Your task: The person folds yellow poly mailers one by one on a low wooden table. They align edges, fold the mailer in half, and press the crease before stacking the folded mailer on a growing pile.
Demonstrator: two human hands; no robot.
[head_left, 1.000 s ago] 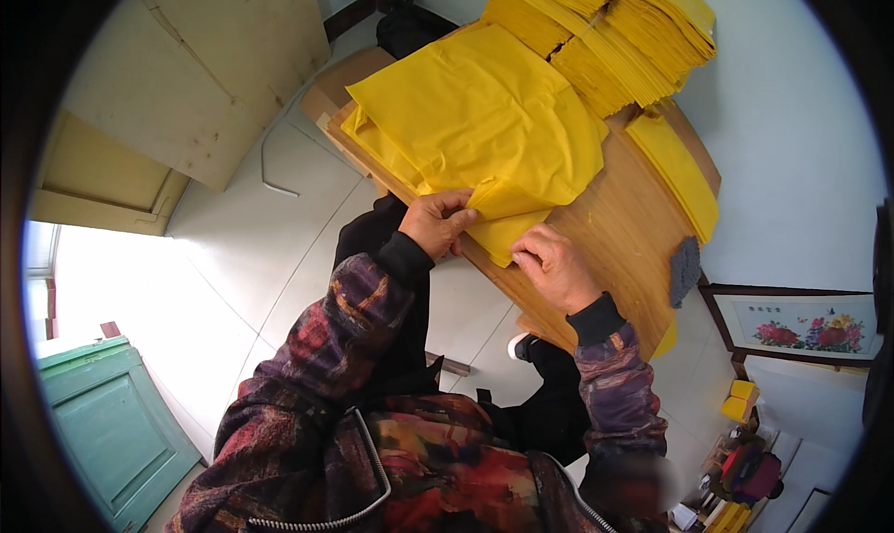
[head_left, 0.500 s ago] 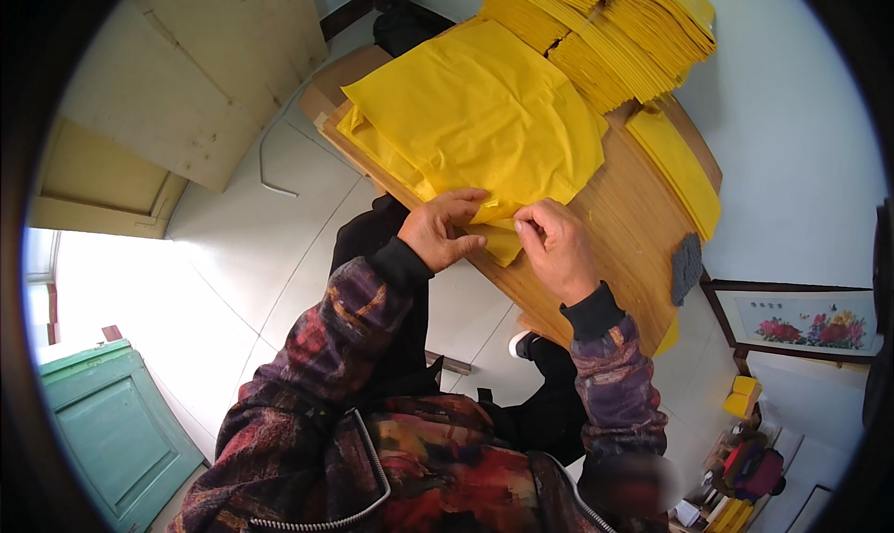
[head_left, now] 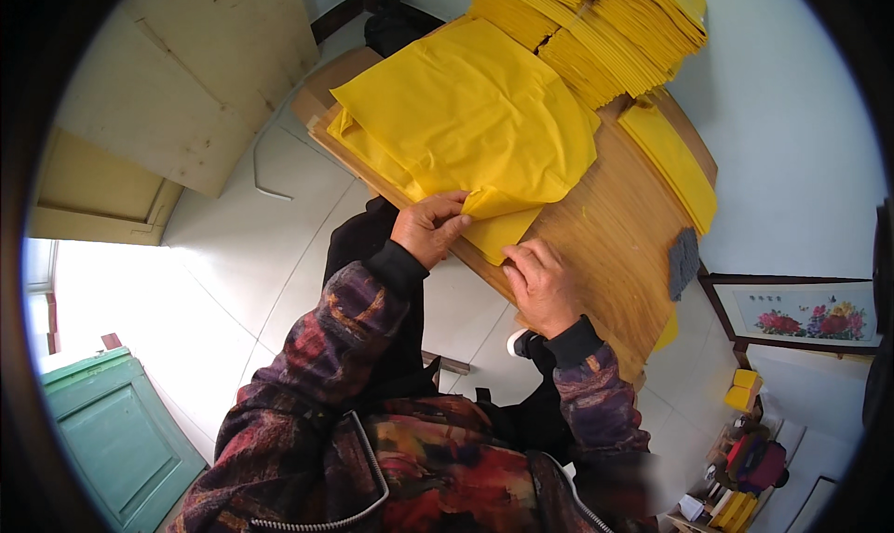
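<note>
A large yellow sheet [head_left: 466, 114] of thin, creased material lies in layers over the near edge of the wooden table. Its upper layer is lifted at the near edge, where my left hand [head_left: 431, 228] pinches it between thumb and fingers. Beneath, a lower yellow layer [head_left: 503, 233] pokes out with its corner past the table's rim. My right hand [head_left: 542, 286] is closed at that corner, fingertips on the lower layer's edge. Its curled fingers partly hide the grip.
Thick stacks of folded yellow sheets [head_left: 615, 40] stand at the table's far side. More folded yellow material [head_left: 669, 165] and a grey cloth [head_left: 684, 263] lie along the right of the wooden table [head_left: 596, 254]. A bent rod [head_left: 258, 165] is on the floor at left.
My left hand has closed on the upper layer and raised its edge. My right hand has moved down and slightly left, from the upper layer's edge to the lower layer's corner.
</note>
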